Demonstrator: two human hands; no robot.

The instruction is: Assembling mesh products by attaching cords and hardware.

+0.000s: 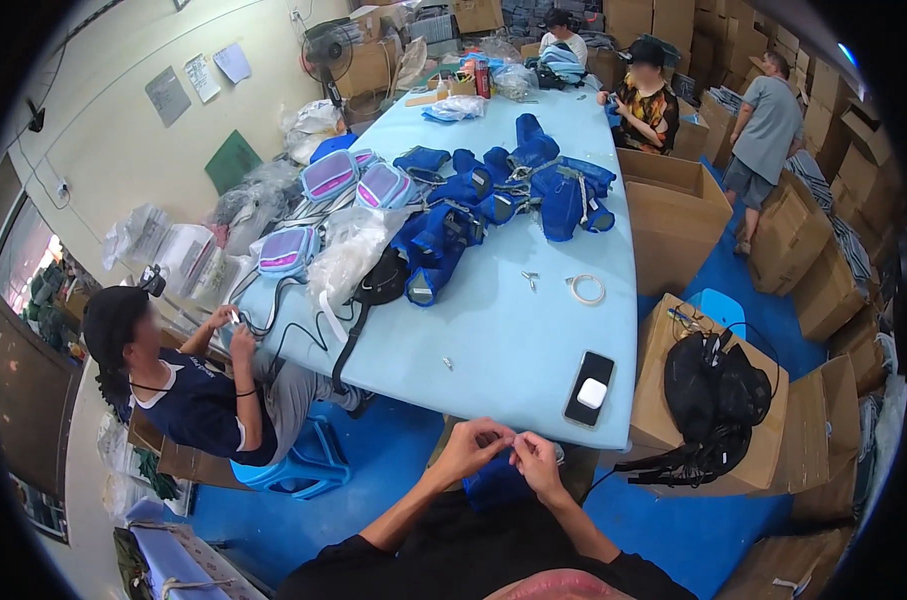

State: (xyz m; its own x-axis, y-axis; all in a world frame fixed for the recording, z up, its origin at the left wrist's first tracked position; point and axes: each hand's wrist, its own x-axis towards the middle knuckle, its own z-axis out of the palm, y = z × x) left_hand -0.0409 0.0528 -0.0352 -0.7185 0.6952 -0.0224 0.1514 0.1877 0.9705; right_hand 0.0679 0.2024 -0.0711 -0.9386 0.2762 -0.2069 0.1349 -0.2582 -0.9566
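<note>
My left hand (474, 448) and my right hand (537, 464) meet just off the near edge of the table. Thumb and fingers are pinched together on each, and the fingertips nearly touch. Whatever they hold between them is too small to make out. Below them, blue fabric (498, 486) lies over my lap. A black phone (581, 408) with a white rounded case (593, 393) on top rests on the table, right of my hands. Farther in are a small metal piece (449, 364), small metal tools (531, 281) and a coil of white cord (587, 290).
Blue mesh bags (454, 230) are heaped mid-table, beside blue-and-purple pouches (292, 250) and clear plastic (354, 255). A co-worker (194, 375) sits at the left edge; others are at the far right. A cardboard box (664, 400) bearing black bags (719, 395) stands right of the table.
</note>
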